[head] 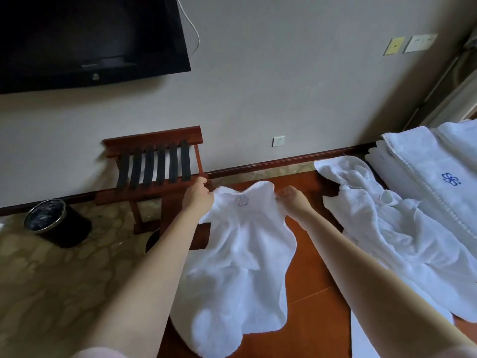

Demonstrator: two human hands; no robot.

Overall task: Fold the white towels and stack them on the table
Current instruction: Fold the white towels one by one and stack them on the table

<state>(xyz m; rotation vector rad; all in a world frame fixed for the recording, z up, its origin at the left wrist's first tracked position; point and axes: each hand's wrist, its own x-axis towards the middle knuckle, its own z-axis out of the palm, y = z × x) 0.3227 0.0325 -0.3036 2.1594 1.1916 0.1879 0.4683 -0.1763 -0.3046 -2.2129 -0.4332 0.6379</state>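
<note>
A stack of folded towels [423, 161] already sits at the desk's [317, 267] far right, so the task looks partly done. A crumpled towel [382, 228] beside the stack is not yet folded. The left hand [198, 196] and right hand [293, 200] each pinch a top corner of a small white towel [240, 254], which is unfolded. It spreads between them and drapes toward the person over the desk.

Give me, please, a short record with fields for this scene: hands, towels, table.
left hand: grips the held towel at its far left corner
right hand: grips its far right corner
held towel: unfolded, far edge lifted, over the table
loose towel: crumpled, to the right
folded stack: far right, blue emblem on top
floor: luggage rack, black bin
</note>
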